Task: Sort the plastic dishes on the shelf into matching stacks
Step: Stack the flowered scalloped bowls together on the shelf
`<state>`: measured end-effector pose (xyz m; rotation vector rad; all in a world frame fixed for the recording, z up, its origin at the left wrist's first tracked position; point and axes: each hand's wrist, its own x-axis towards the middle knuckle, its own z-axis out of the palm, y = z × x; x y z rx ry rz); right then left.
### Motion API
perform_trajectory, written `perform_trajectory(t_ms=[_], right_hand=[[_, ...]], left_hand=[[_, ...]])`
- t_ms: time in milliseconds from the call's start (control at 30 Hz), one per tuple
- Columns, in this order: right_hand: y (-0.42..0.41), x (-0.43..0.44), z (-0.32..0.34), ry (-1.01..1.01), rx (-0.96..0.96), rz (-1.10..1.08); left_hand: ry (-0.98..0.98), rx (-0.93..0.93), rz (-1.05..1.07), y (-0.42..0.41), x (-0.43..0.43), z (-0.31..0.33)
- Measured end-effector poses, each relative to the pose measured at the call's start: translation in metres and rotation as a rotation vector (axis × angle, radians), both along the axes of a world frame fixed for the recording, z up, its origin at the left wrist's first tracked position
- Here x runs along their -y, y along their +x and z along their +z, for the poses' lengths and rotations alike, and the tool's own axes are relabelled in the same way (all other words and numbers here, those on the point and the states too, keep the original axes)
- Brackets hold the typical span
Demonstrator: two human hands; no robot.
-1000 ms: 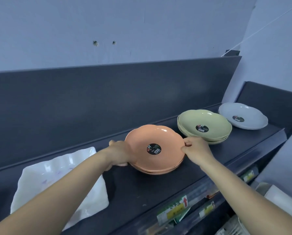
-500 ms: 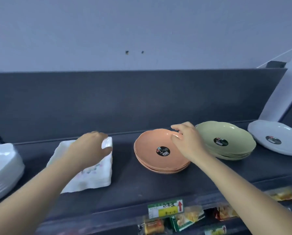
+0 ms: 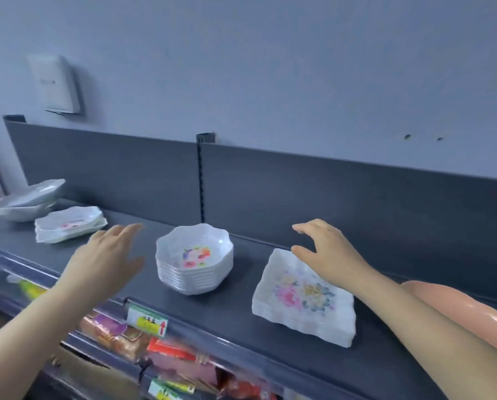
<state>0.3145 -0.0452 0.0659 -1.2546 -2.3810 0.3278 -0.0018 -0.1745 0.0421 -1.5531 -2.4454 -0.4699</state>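
Note:
A stack of white scalloped bowls (image 3: 194, 261) with a flower print stands mid-shelf. My left hand (image 3: 108, 255) hovers open just left of it, fingers spread, holding nothing. A stack of white square floral plates (image 3: 302, 301) lies to the right. My right hand (image 3: 325, 249) floats open over its far corner, not gripping. The orange dish stack (image 3: 466, 313) peeks out at the right edge behind my forearm. Further left lie a low stack of white rectangular plates (image 3: 68, 226) and tilted white oval dishes (image 3: 25, 199).
The dark shelf (image 3: 241, 327) has a tall back panel with a slotted upright post (image 3: 202, 180). A price tag (image 3: 147, 321) hangs on the front rail, with packaged snacks (image 3: 117, 336) on the lower shelf. A white box (image 3: 58, 85) is mounted on the wall.
My view has swung left along the shelf. Both hands have left the orange dishes and moved left, now open on either side of the bowl stack; the green and grey dishes are out of view.

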Motion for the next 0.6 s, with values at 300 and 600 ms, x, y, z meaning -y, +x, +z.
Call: perform_trajectory(t_ms=[300, 600], right_hand=[[-0.187, 0.021, 0.012, 0.014, 0.071, 0.115], [-0.366, 0.036, 0.004, -0.038, 0.089, 0.221]], left_hand=[[-0.022, -0.014, 0.111, -0.159, 0.062, -0.005], [0.006, 0.043, 0.211, -0.294, 0.093, -0.013]])
